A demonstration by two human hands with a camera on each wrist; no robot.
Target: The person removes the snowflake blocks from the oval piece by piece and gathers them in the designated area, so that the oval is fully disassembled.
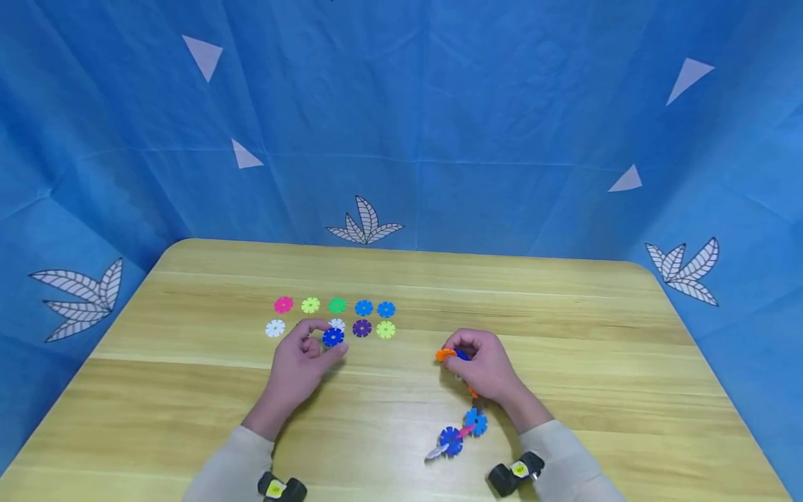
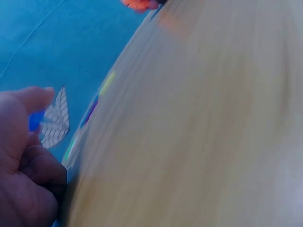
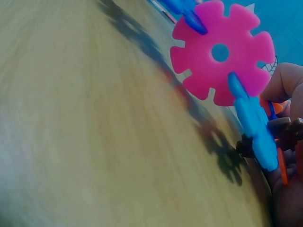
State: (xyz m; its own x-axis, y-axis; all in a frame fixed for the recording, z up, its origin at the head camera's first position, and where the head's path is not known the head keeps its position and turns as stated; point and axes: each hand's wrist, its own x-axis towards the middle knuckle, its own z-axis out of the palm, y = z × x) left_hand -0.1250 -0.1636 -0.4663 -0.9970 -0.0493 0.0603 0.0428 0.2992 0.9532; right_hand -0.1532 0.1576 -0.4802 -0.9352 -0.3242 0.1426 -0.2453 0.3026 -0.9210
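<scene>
Between thumb and index finger, my left hand (image 1: 296,368) pinches a dark blue notched plastic disc (image 1: 333,337) above the table, close to the laid-out discs. My right hand (image 1: 492,366) grips one end of a chain of interlocked discs, with an orange disc (image 1: 445,355) sticking out past the fingertips. The chain hangs down toward the near side, through a light blue disc (image 1: 478,427) and another dark blue disc (image 1: 448,438) to a white disc (image 1: 436,453). A pink disc (image 3: 194,61) of this chain looms large in the right wrist view. Fingers hide part of the chain.
Two rows of loose discs lie flat beyond my left hand, among them a pink disc (image 1: 284,305), a green disc (image 1: 337,305) and a purple disc (image 1: 362,328). The wooden table (image 1: 188,335) meets a blue curtain (image 1: 439,125) at the back and sides.
</scene>
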